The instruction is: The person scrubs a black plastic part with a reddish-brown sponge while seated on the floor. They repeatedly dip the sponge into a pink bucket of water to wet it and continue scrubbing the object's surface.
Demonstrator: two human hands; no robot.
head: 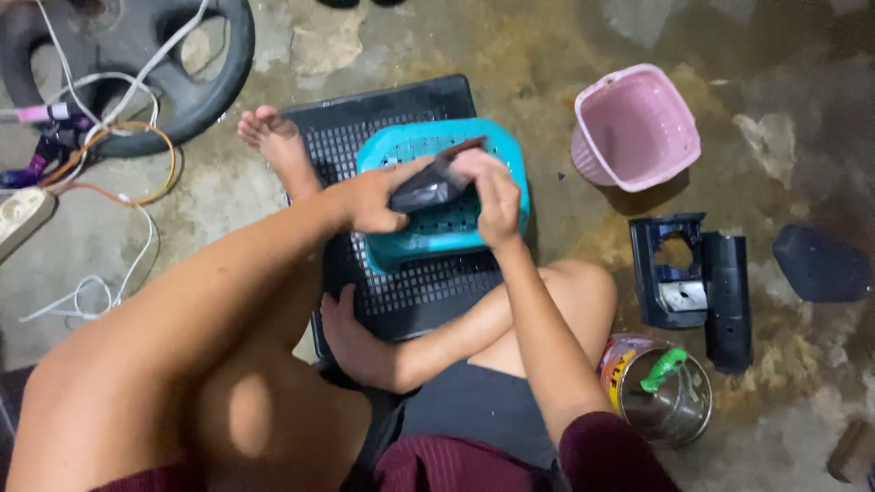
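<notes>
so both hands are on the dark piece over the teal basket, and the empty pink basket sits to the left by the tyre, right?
Not quite. In the head view the pink basket lies on the right, far from the tyre. The rest holds: left hand and right hand grip the dark piece over the teal basket.

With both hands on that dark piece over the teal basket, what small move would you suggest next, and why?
Probably keep the left hand steady and draw the right hand along the dark piece again. Both hands grip it above the teal basket, which sits on the black crate, so anything that drops would likely land inside the basket rather than on the floor.
</notes>
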